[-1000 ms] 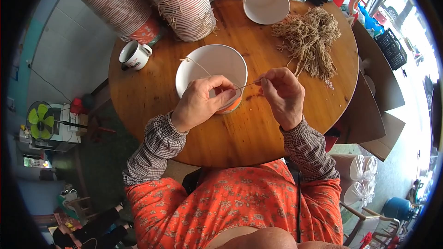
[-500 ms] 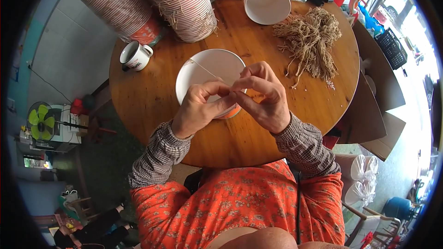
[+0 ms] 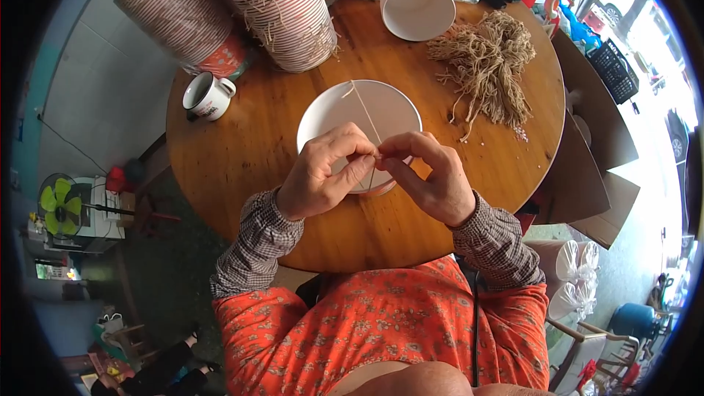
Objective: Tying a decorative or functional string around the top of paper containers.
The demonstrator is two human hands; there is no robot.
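A white-lined paper bucket (image 3: 330, 110) stands on the round wooden table in front of me, its mouth facing up. A thin string (image 3: 366, 111) runs from the bucket's far rim across the opening to my fingers. Over the near rim, my left hand (image 3: 330, 169) pinches the string between thumb and forefinger. My right hand (image 3: 433, 176) meets it there, also pinching the string, with the fingertips of both hands touching. Whether a knot lies between the fingertips is too small to tell.
Tall stacks of nested orange-and-white buckets (image 3: 293, 22) stand at the back left, near an enamel mug (image 3: 209, 95). Another bucket (image 3: 418, 9) lies tipped at the back. A heap of tan strings (image 3: 495, 66) lies at the right of the wooden table (image 3: 242, 169).
The bucket has shifted right and turned, and the string's far end now sits at the middle of the far rim. My fingertips have moved slightly down and right, still together.
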